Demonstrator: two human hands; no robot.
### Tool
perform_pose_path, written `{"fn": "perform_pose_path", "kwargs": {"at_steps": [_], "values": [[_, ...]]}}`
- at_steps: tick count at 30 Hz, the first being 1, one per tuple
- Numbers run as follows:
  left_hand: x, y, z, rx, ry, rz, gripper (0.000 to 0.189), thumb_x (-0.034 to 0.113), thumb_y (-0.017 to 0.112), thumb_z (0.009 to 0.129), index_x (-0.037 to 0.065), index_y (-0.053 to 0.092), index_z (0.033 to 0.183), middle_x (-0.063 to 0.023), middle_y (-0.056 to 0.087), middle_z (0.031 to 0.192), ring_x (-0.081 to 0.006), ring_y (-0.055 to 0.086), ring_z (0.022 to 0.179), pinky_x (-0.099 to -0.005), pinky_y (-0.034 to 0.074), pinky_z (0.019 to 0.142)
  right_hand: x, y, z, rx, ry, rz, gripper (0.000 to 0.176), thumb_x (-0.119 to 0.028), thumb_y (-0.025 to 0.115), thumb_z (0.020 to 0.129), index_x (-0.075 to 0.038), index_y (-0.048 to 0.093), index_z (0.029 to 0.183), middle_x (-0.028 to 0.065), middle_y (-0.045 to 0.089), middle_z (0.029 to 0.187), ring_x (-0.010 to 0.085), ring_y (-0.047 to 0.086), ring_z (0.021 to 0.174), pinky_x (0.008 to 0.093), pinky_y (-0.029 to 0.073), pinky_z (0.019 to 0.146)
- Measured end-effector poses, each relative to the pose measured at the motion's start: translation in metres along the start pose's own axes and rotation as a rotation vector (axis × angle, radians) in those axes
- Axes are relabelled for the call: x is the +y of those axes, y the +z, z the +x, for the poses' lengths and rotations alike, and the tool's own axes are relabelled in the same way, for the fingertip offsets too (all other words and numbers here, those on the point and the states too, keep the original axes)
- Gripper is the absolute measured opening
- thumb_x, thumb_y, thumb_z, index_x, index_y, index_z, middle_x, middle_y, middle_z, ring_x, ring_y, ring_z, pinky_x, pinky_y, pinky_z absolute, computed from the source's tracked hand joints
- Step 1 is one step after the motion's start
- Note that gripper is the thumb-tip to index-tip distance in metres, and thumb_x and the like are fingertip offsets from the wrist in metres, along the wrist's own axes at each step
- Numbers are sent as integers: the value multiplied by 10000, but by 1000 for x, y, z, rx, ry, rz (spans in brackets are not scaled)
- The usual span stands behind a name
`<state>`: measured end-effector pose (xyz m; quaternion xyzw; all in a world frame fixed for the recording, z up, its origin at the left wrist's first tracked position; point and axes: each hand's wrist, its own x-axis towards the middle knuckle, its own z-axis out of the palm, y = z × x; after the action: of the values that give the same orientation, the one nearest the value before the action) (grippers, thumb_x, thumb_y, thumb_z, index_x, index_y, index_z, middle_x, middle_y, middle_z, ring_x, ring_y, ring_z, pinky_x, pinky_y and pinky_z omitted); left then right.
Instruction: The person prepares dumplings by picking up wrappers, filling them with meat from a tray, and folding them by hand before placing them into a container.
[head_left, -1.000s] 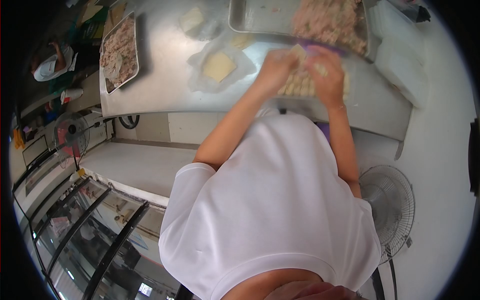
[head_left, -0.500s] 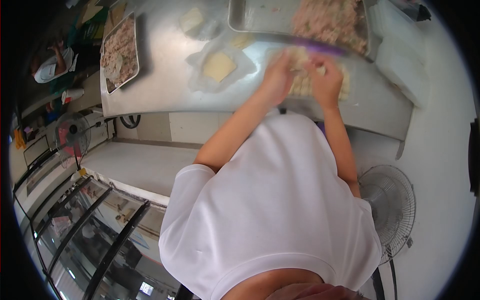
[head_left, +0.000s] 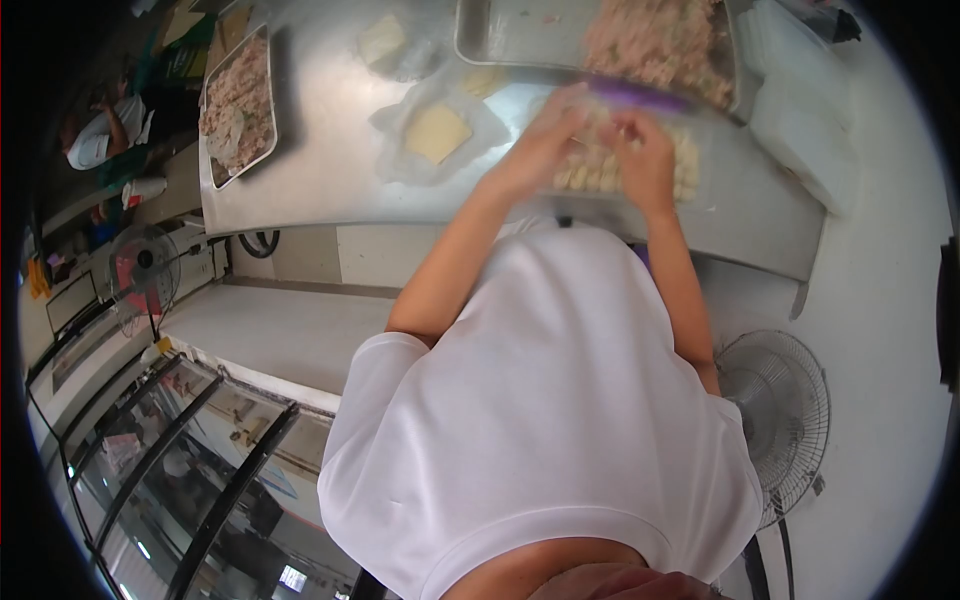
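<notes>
My left hand (head_left: 545, 140) is over the left end of a clear tray of small pale dumplings (head_left: 600, 178), its fingers smeared by motion. My right hand (head_left: 645, 155) is above the same tray, fingers bent together in a pinch; what they hold, if anything, is hidden. Just beyond both hands lies a blurred purple strip (head_left: 640, 95) along the near edge of a metal tray (head_left: 485, 45) with minced meat filling (head_left: 655, 45). Left of my left hand, a stack of square dough wrappers (head_left: 438, 134) rests on a crumpled clear plastic sheet (head_left: 392, 150).
Another wrapper stack (head_left: 383, 40) sits further back on the steel table (head_left: 310, 170). A second tray of filling (head_left: 238, 105) stands at the left edge. Clear plastic containers (head_left: 800, 130) are stacked at right. A standing fan (head_left: 775, 420) is beside me; another person (head_left: 110, 130) is far left.
My left hand has drawn back left, away from my right hand. The right hand has shifted slightly, staying over the dumplings. A pale piece seen between the hands earlier is harder to make out.
</notes>
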<state>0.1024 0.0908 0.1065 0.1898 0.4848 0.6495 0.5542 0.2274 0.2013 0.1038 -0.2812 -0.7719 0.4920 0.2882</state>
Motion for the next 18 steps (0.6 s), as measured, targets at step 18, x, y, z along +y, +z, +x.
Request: {"fn": "perform_pose_path", "kwargs": {"at_steps": [18], "values": [[-19,7,0,-1,213,-89,339,203,440,987,-12,482,1246,-79,588,1113,-150,576,876,-278,441,745,-9,-1,5,102,14,79,126,-61,763,773,-6,684,854,57,696,930,124,604,798,255,470,746]]}}
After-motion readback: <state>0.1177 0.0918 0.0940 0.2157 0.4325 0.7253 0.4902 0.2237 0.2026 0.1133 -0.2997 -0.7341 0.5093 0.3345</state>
